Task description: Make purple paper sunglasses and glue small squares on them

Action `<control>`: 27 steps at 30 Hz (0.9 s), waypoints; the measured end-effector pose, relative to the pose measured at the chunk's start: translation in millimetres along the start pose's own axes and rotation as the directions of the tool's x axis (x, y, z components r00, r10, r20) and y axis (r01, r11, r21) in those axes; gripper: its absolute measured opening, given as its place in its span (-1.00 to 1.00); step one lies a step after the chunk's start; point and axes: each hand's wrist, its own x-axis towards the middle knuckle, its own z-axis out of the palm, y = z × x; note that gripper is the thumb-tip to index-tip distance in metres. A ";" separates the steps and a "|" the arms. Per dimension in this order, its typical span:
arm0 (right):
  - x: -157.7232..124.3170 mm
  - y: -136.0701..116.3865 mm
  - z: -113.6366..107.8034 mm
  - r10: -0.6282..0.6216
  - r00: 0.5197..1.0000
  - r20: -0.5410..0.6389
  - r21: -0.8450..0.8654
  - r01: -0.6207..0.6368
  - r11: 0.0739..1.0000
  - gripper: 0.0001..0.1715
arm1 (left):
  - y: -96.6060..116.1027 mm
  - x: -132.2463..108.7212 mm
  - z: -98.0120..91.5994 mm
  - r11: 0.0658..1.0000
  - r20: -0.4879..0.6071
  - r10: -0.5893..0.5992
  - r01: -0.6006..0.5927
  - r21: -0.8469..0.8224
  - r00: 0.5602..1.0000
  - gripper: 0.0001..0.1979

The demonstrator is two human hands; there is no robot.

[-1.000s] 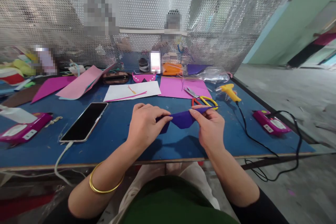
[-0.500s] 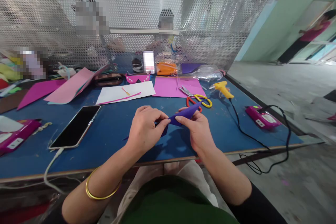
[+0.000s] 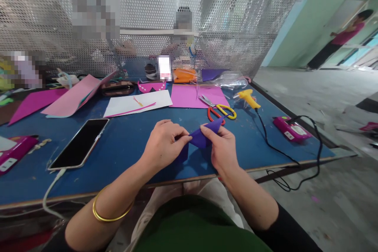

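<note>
Two hands pinch a bent purple craft sheet in front of the scissors

On a blue tabletop (image 3: 138,130), the purple craft sheet (image 3: 202,139) is held up on the near side of the scissors (image 3: 213,105), its thin point reaching toward their handles. The left hand (image 3: 165,139) pinches one edge between thumb and forefinger. The right hand (image 3: 223,143) grips the other part, thumb on top and fingers behind. Between them the sheet bends, and some of it hangs down beside the left hand; whether it is one layer or several cannot be told.

The step in hand looks like shaping or lining up the sheet by touch. Judging from the grip, the next move calls for a firm left pinch while the right thumb and fingers set the bend, without creasing the thin point.

The scissors' blades rest on a pink sheet (image 3: 184,96). Right of the scissors lies a yellow glue gun (image 3: 248,97); to their left lie a white sheet (image 3: 121,104) bearing a pink strip (image 3: 138,108) and, farther left and nearer, a smartphone (image 3: 81,141).
</note>
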 end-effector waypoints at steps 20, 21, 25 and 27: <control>-16.6 -10.2 -68.8 -0.120 0.985 0.122 -0.895 0.161 0.416 -0.70 | -8.7 -7.0 11.0 0.967 0.339 -0.194 0.120 0.227 0.921 -0.86; -15.9 -9.7 -69.1 -0.131 0.981 0.145 -0.906 0.185 0.380 -0.71 | -7.9 -11.7 11.5 0.958 0.302 -0.161 0.075 0.276 0.940 -0.84; -13.2 -7.1 -72.5 -0.206 0.935 0.289 -0.924 0.329 0.197 -0.76 | -9.5 -30.2 15.4 0.937 0.197 0.001 -0.070 0.341 0.980 -0.80; -13.2 -6.3 -75.3 -0.251 0.898 0.361 -0.919 0.389 0.068 -0.77 | -10.6 -37.2 18.9 0.909 0.208 0.151 -0.218 0.354 0.966 -0.76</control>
